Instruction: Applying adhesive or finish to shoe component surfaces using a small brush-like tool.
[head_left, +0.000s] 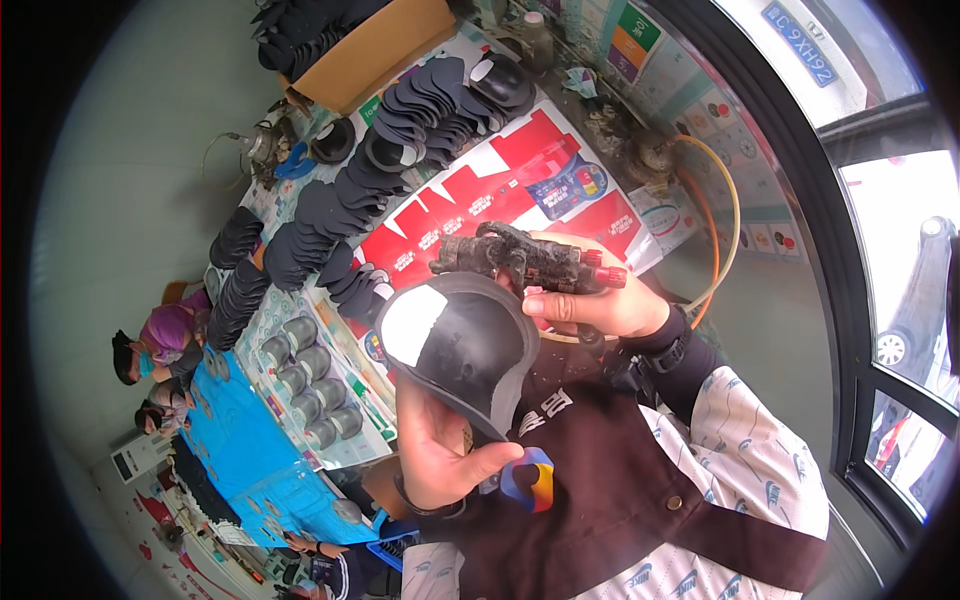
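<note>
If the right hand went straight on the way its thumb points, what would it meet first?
Apart from the spray gun it holds, the right hand would probably meet the black cup in the left hand, though depth is unclear.

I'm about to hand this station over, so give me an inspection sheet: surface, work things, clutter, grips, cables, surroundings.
Surface: red printed sheet, with other printed sheets around it.
Work things: black shell with a white patch; grimy spray-gun-like tool with red knobs; stacked black pieces; rows of grey domes.
Clutter: cardboard box of black pieces; bottle.
Grips: left grip holds the shell; right grip holds the tool.
Cables: yellow hose and orange hose curving at the right; electric cables cannot be made out.
Surroundings: people near a blue-covered table at left; parked car outside, right.
</note>
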